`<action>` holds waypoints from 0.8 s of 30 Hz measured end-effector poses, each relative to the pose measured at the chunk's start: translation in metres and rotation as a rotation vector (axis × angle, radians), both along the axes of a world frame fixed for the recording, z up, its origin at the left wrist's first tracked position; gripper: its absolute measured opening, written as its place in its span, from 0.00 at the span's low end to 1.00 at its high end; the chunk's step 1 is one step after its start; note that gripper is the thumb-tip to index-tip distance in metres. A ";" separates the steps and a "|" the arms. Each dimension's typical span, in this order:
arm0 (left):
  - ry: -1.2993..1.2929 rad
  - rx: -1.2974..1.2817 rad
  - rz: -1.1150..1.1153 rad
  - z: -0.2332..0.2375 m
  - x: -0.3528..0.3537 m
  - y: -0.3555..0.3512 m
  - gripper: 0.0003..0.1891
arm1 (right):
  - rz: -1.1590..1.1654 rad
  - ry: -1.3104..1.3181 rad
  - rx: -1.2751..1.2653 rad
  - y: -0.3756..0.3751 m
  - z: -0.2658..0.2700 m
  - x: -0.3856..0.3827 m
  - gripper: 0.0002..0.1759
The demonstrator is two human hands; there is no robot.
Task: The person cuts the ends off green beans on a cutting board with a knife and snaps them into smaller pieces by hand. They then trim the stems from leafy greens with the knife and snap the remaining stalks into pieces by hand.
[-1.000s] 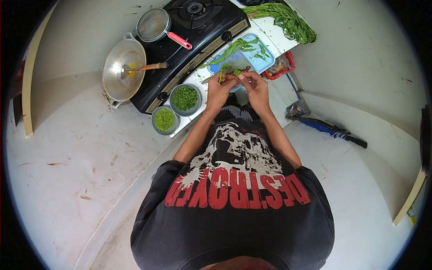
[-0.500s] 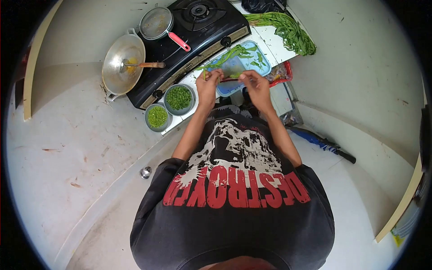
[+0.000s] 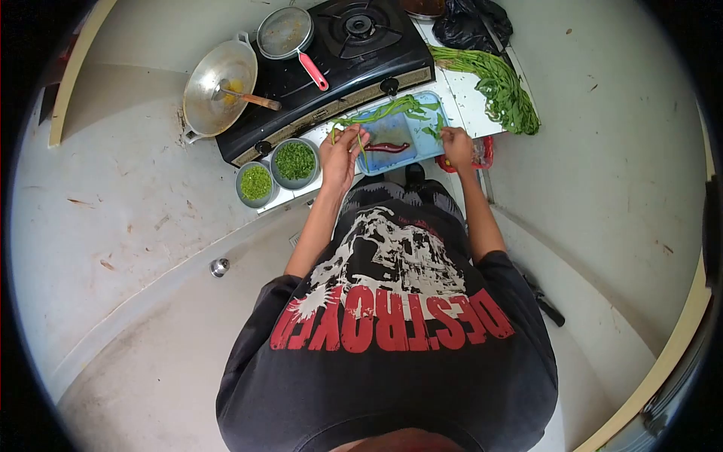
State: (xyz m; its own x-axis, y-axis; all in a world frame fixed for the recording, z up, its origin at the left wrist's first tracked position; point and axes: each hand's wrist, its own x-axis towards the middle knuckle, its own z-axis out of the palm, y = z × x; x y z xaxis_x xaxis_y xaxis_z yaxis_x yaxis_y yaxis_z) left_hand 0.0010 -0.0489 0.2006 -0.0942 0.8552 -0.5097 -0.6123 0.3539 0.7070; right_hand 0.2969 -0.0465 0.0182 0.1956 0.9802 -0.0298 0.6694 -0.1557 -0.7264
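Observation:
My left hand (image 3: 343, 154) is closed around green stems (image 3: 380, 111) at the left side of a blue tray (image 3: 410, 155). Part of the stems stretches right across the tray's upper edge, and one piece hangs below my fingers. My right hand (image 3: 457, 148) is at the tray's right edge, its fingers pinched together; what they hold, if anything, is too small to name. In the tray, between my hands, lies a knife with a dark red handle (image 3: 388, 148). Loose green leaves (image 3: 435, 129) are at the tray's right side.
Two bowls of chopped greens (image 3: 294, 163) (image 3: 256, 183) stand left of the tray. Behind is a black stove (image 3: 331, 94) with a strainer (image 3: 285, 33) on it; a wok (image 3: 220, 87) holds a ladle. A leafy bunch (image 3: 501, 98) and black bag (image 3: 471, 26) are at back right.
My right hand has moved right, away from my left hand, to the tray's edge. The knife now shows clearly in the tray. The camera view has shifted slightly.

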 end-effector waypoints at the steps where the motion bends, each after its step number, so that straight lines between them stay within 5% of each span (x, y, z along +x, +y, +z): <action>1: 0.008 0.000 0.014 0.001 0.004 0.000 0.04 | -0.007 -0.080 0.093 -0.002 0.003 -0.001 0.16; 4: 0.020 -0.019 0.057 0.002 0.015 -0.006 0.05 | -0.021 -0.249 0.302 -0.030 0.012 -0.011 0.22; 7: -0.053 0.002 0.100 -0.010 0.026 -0.011 0.05 | 0.040 0.251 -0.003 -0.043 0.032 -0.020 0.20; 11: -0.147 -0.005 0.208 -0.011 0.046 -0.015 0.06 | 0.463 0.899 -0.458 -0.033 0.097 -0.040 0.19; 14: -0.130 0.027 0.271 -0.026 0.050 -0.016 0.04 | 0.553 1.046 -0.571 -0.034 0.110 -0.059 0.17; 17: -0.024 0.062 0.307 -0.027 0.048 -0.017 0.03 | 0.698 1.064 -0.621 -0.019 0.100 -0.058 0.15; 20: 0.143 0.005 0.377 -0.013 0.046 -0.016 0.10 | 0.585 0.900 -0.533 0.003 0.096 -0.055 0.15; 22: 0.219 -0.018 0.442 -0.006 0.043 -0.018 0.22 | 0.602 0.610 -0.368 0.021 0.084 -0.052 0.14; 24: 0.198 0.034 0.474 -0.018 0.032 -0.025 0.19 | 0.626 0.409 -0.257 0.042 0.069 -0.051 0.14</action>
